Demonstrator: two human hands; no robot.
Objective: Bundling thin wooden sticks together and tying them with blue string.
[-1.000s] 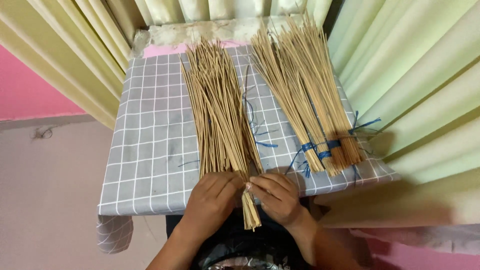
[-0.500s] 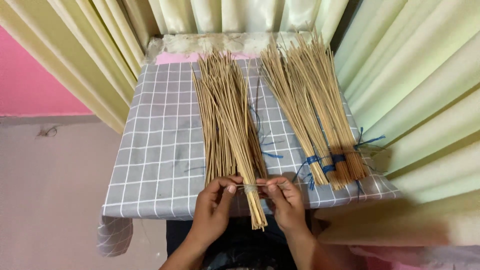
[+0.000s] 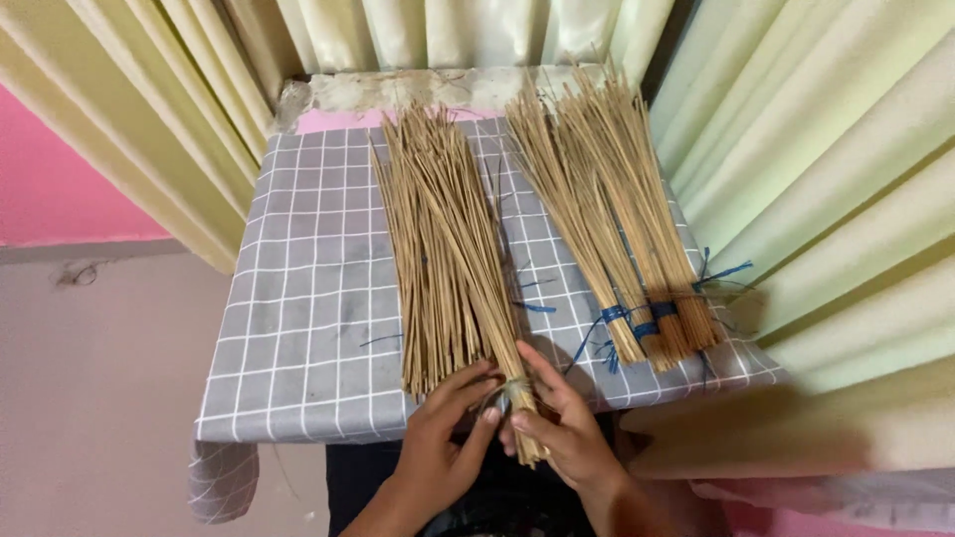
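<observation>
Hands pinch the stick bundle (image 3: pixel 453 268) at its 6 o'clock end: left hand (image 3: pixel 443 443), right hand (image 3: pixel 562 433); tied bundles (image 3: pixel 617 229) at 3 o'clock.

No packages, labels, signs or screens show anywhere on or around the checked cloth (image 3: pixel 298 328)

1. The table (image 3: pixel 298 328) is the landmark; a cloth (image 3: pixel 288 398) lies over its top and hangs off its near left corner.
2. On the table's middle lies a loose sheaf of sticks (image 3: pixel 443 249), running from far edge to near edge.
3. On the table's right part lie tied bundles of sticks (image 3: pixel 607 219), just beside the sheaf.
4. At the table's near edge, the left hand (image 3: pixel 443 452) and right hand (image 3: pixel 562 433) meet at the sheaf's near end.
5. Curtains (image 3: pixel 816 179) hang behind the table and at both its sides.
</observation>
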